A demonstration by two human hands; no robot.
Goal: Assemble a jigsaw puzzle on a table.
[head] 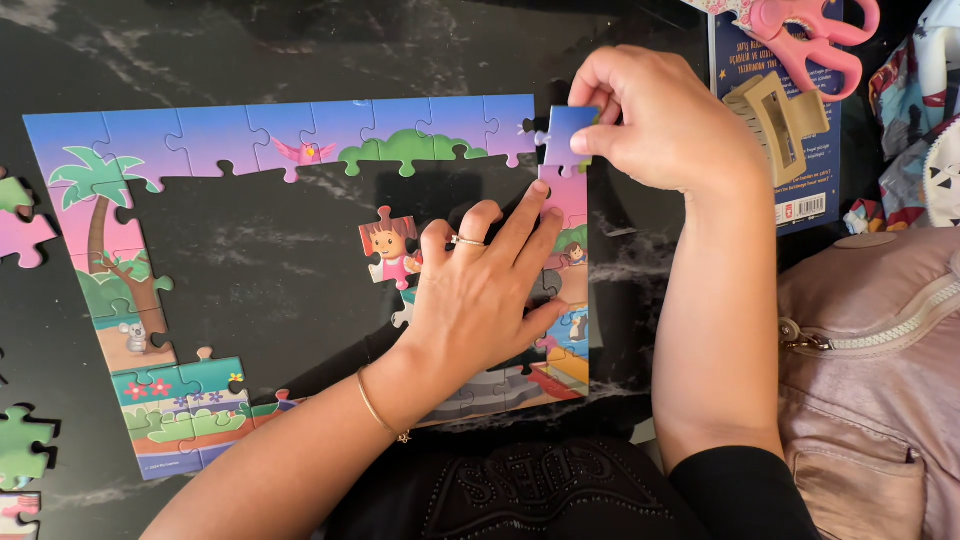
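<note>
A colourful jigsaw puzzle (300, 140) lies partly joined on a black marbled table (250, 260), its frame mostly assembled and its middle bare. My right hand (665, 125) pinches a blue corner piece (566, 135) at the puzzle's top right corner. My left hand (480, 300) lies flat, fingers spread, pressing on the pieces of the right-hand column. A loose piece with a cartoon girl (388, 247) sits just left of that hand's fingers.
Loose puzzle pieces (22, 440) lie along the table's left edge. At top right are pink scissors (810, 35), a beige hair claw (775, 115) and a dark blue box (800, 190). A pale pink zipped bag (880, 370) fills the right side.
</note>
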